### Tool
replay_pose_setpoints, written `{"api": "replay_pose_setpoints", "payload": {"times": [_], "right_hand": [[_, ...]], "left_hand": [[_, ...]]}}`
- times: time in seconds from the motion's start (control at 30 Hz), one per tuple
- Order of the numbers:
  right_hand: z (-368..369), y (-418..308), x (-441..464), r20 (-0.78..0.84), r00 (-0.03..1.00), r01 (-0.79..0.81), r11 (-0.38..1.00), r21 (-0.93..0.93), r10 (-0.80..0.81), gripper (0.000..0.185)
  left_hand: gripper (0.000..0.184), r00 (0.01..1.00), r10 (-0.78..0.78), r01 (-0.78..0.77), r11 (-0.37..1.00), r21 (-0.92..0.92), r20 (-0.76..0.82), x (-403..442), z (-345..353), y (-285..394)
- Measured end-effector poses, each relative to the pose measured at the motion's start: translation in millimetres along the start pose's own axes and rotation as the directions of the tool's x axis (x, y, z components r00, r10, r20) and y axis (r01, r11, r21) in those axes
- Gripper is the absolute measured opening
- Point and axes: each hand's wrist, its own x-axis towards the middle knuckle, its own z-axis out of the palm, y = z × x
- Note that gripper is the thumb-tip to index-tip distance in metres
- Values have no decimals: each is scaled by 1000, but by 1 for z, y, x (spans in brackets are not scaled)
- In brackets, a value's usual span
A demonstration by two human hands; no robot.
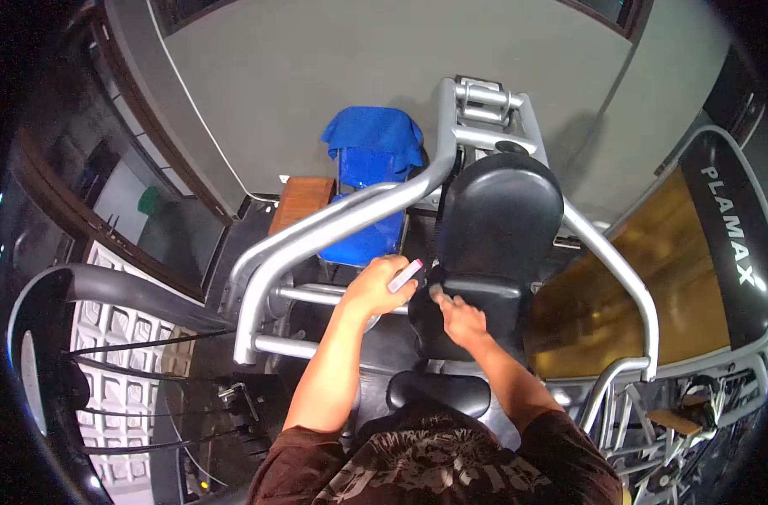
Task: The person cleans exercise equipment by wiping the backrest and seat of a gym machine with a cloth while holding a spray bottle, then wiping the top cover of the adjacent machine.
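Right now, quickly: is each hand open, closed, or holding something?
Left hand: closed, holding a white, pink-tipped stick.
Right hand: looks closed on a small greyish item, too unclear to identify.

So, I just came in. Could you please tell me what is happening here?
A person stands or sits at an exercise machine. Their left hand holds a small white stick with a pink end. Their right hand is over the black seat, with something small and greyish at its fingertips, too unclear to name. Behind the machine, a blue cloth hangs over a blue chair.
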Motion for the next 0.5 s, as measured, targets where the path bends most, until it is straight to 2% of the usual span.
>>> {"api": "replay_pose_setpoints", "payload": {"times": [0.07, 0.17, 0.2, 0.27, 0.4, 0.5], "right_hand": [[-7, -1, 7, -99, 990, -88, 991, 100, 98, 56], [9, 9, 0, -171, 982, -59, 992, 110, 78, 56], [17, 9, -6, -145, 986, -64, 987, 146, 85, 57], [52, 26, -11, -113, 993, -24, 998, 66, 31, 58], [65, 41, -18, 20, 1000, 17, 997, -70, -15, 56], [42, 40, -9, -48, 993, 98, 986, -133, -106, 55]], "left_hand": [[24, 1000, -1, 1, 1000, 7, 8, 0, 1, 2], [26, 999, -32, 32, 999, 2, 31, -1, 0, 6], [28, 998, -45, 45, 999, -4, 40, -1, -1, 7], [27, 997, -53, 53, 999, 2, 56, -1, -1, 8], [26, 995, -73, 71, 997, 23, 69, -2, 1, 12], [26, 997, -40, 38, 999, 26, 68, 0, 5, 8]]}}
